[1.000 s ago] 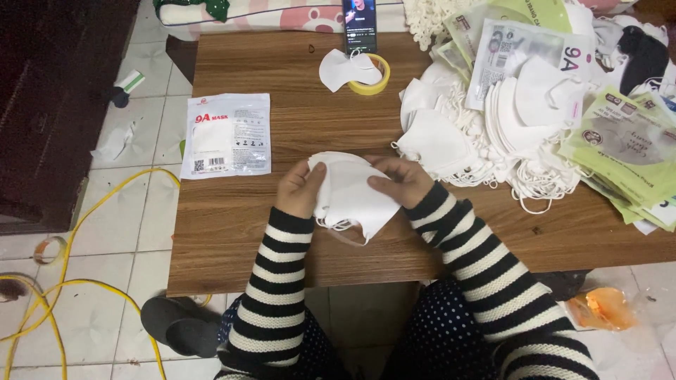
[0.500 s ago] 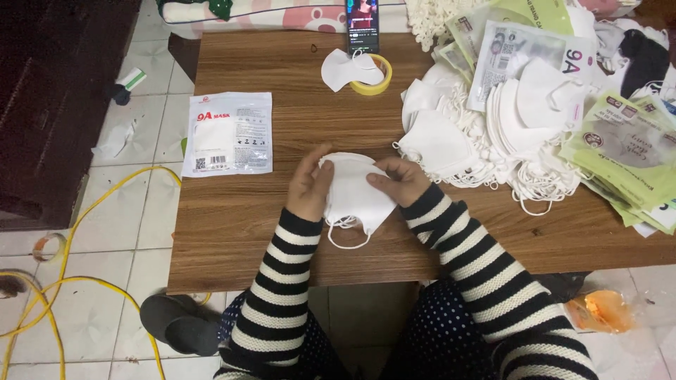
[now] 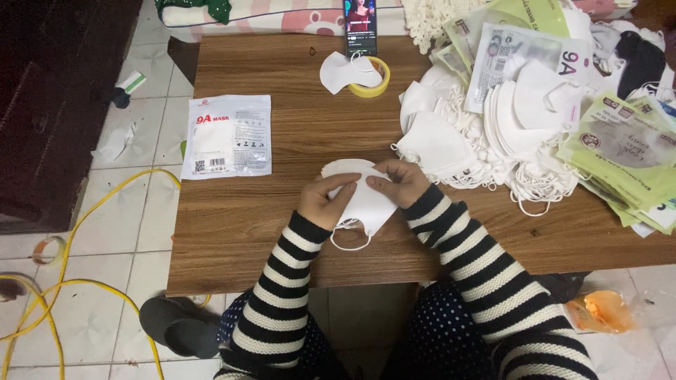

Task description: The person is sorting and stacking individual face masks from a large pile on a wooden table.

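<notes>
Both my hands hold one white folded face mask (image 3: 365, 200) flat over the wooden table (image 3: 282, 232). My left hand (image 3: 322, 200) grips its left side, thumb and fingers pinching the edge. On the mask's upper right edge my right hand (image 3: 398, 183) pinches too. An ear loop hangs off the mask's lower end toward me. My sleeves are black and white striped.
A sealed white mask packet (image 3: 227, 136) lies to the left. A roll of yellow tape (image 3: 373, 76) with a white mask on it and a phone (image 3: 360, 27) are at the far edge. A heap of white masks (image 3: 486, 127) and green packets (image 3: 627, 148) fills the right side.
The mask has been turned and flattened between my hands; both hands shifted slightly away from me and closer together on its upper edge.
</notes>
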